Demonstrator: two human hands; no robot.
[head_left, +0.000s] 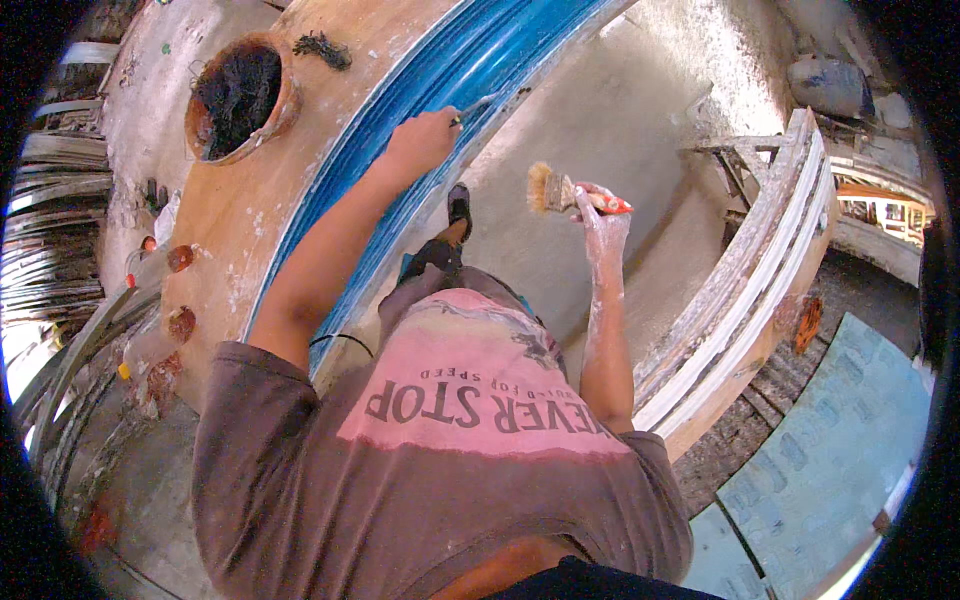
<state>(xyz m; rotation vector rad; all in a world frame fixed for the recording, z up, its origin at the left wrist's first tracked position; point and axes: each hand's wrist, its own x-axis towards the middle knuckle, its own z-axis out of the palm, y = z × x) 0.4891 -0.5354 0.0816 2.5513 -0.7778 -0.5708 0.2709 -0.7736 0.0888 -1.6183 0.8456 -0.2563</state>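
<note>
My left hand (422, 140) is closed over the long blue moulded channel (410, 95). It grips a thin tool (478, 105) whose narrow grey end lies along the channel's near edge; its exact kind is too small to make out. To the right, my right hand (598, 205) is wrapped round the red-orange handle of a wide paintbrush (548, 189). The brush is held in the air, its pale bristles pointing left, away from the channel. Whitish residue coats my right hand and forearm.
A brown tub (287, 105) of dark stringy material sits on the wooden board (235, 210) beyond the channel, with a dark tuft (323, 50) beside it. Clear bottles (150, 345) stand at left. A curved white-streaked mould (740, 265) and a light-blue panel (815, 450) lie at right.
</note>
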